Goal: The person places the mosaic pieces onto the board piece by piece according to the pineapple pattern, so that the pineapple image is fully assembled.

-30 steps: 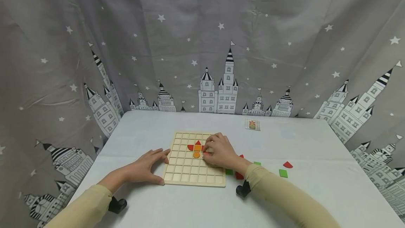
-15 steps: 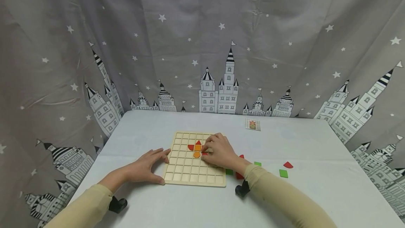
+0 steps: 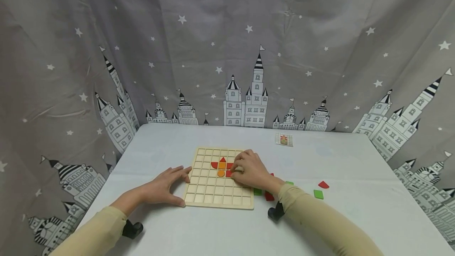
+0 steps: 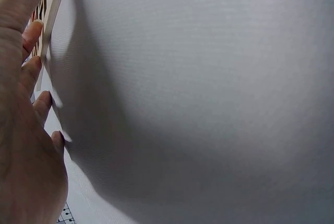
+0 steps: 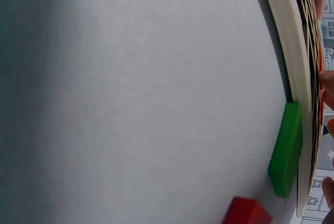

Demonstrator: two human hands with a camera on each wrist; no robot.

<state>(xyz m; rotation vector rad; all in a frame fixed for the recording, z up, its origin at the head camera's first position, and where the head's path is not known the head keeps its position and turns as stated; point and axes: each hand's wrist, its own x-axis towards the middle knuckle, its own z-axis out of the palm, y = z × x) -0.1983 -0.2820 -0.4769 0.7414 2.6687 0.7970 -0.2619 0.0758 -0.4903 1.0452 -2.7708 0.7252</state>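
A wooden grid board point(image 3: 202, 198) lies on the white table. In its cells sit an orange square point(image 3: 222, 165), an orange disc point(image 3: 221, 173), a red triangle point(image 3: 222, 160) and a red quarter-round piece point(image 3: 214, 165). My left hand point(image 3: 163, 187) spreads along the board's left side, fingertips and thumb at its edge. My right hand point(image 3: 250, 171) is over the board's right part with bent fingers. Its fingertips are right at a red piece point(image 3: 229, 173) beside the orange disc; I cannot tell whether they still pinch it. Another red piece point(image 3: 230, 165) shows just above, partly under the fingers.
Right of the board lie a green block point(image 5: 287, 151) against its edge, a red block point(image 5: 248, 212), a green square point(image 3: 318, 194) and a red quarter-round piece point(image 3: 323, 185). A pattern card point(image 3: 283, 140) is at the back. The right forearm partly covers some pieces.
My right hand has shifted slightly to the right, showing more of the red pieces beside the orange ones. My left hand stays in place at the board's edge.
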